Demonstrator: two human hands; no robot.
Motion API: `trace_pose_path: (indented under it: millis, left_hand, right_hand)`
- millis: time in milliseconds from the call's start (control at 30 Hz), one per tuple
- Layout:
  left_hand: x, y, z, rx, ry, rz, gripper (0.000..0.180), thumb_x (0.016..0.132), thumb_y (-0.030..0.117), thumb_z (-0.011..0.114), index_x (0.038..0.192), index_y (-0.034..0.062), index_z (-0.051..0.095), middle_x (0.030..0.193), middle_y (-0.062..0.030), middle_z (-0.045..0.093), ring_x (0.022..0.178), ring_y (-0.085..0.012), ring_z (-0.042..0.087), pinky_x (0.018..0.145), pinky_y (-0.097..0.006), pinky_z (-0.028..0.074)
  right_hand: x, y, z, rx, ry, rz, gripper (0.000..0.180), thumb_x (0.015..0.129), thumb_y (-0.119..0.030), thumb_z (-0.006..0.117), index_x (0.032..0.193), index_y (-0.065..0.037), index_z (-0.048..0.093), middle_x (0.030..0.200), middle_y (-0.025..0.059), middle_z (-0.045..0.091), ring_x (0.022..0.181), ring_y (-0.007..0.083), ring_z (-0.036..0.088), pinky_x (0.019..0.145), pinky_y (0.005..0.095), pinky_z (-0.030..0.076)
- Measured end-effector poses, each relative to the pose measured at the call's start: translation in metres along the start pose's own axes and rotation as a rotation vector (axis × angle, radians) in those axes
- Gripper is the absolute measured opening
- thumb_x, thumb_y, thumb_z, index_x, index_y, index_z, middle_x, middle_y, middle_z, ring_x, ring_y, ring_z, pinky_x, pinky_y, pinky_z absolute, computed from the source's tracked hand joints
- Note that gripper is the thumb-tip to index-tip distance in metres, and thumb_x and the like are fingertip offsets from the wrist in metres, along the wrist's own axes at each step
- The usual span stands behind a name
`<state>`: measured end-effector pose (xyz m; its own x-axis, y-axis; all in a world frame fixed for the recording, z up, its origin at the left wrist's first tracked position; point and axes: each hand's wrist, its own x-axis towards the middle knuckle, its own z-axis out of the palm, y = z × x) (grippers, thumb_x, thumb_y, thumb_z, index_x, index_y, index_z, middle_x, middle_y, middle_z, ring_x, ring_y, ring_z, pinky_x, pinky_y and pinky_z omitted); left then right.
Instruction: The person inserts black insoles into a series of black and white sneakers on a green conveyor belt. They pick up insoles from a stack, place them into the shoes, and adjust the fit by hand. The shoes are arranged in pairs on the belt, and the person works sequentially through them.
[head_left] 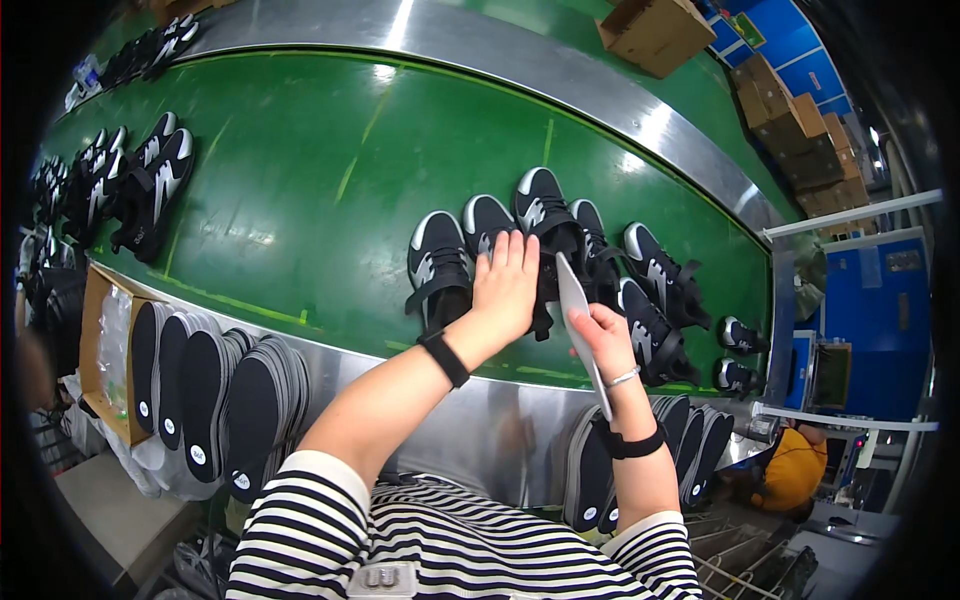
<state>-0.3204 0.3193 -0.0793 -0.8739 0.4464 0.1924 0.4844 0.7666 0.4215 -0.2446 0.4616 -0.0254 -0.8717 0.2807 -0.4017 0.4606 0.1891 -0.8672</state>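
My right hand (608, 345) grips a thin light-grey insole (572, 290) between thumb and fingers, its face seen at a steep slant. Fingers stretched out, my left hand (505, 290) lies flat over a black sneaker (484, 212) with a silver toe, covering most of that shoe. Just left of this hand stands another black sneaker (436, 240). Beyond the hands, a third sneaker (540, 192) and one more beside it (588, 222) point away from me. The insole partly hides the opening of the shoes behind it.
The shoes rest on a green conveyor belt (290, 170) with metal edges. More sneakers (660, 270) stand at right and others (150, 190) at far left. Stacked black insoles (265, 400) line the near edge on both sides of me. A cardboard box (95, 350) sits at left.
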Motion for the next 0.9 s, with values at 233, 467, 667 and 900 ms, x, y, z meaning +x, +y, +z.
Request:
trace_pose_path:
  millis: [233,467,667,900]
  left_hand:
    - [0.025,-0.017,0.009,-0.337,0.026,-0.256,0.030,0.062,0.005,0.056,0.090,0.0000,0.046,0.090,-0.0178,0.052,0.086,-0.0348,0.052,0.073,-0.042,0.045]
    - [0.023,-0.031,0.000,-0.464,0.052,-0.328,0.029,0.060,0.000,0.055,0.087,0.0016,0.045,0.083,-0.0178,0.054,0.083,-0.0343,0.053,0.073,-0.039,0.041]
    - [0.017,-0.040,-0.003,-0.446,-0.017,-0.260,0.029,0.060,-0.004,0.053,0.086,0.0010,0.043,0.083,-0.0183,0.052,0.083,-0.0356,0.051,0.073,-0.040,0.041]
    - [0.007,-0.013,0.003,-0.419,-0.198,-0.161,0.034,0.060,-0.001,0.058,0.090,0.0011,0.042,0.086,-0.0190,0.051,0.085,-0.0359,0.051,0.074,-0.041,0.042]
  right_hand:
    - [0.058,0.011,-0.002,-0.899,0.293,-0.477,0.054,0.061,-0.015,0.064,0.111,-0.014,0.043,0.100,0.0122,0.051,0.097,0.0283,0.049,0.082,0.0408,0.040]
    - [0.083,0.024,0.000,-0.981,0.070,-0.317,0.055,0.064,-0.009,0.058,0.115,-0.017,0.041,0.096,0.0138,0.058,0.091,0.0331,0.054,0.075,0.0422,0.045]
    - [0.018,0.040,-0.017,-0.910,-0.061,-0.204,0.053,0.063,-0.007,0.057,0.114,-0.015,0.042,0.095,0.0167,0.058,0.088,0.0343,0.055,0.076,0.0414,0.044]
    - [0.039,0.078,-0.073,-1.042,0.183,-0.188,0.051,0.061,-0.006,0.056,0.111,-0.013,0.047,0.098,0.0123,0.058,0.092,0.0317,0.054,0.077,0.0413,0.043]
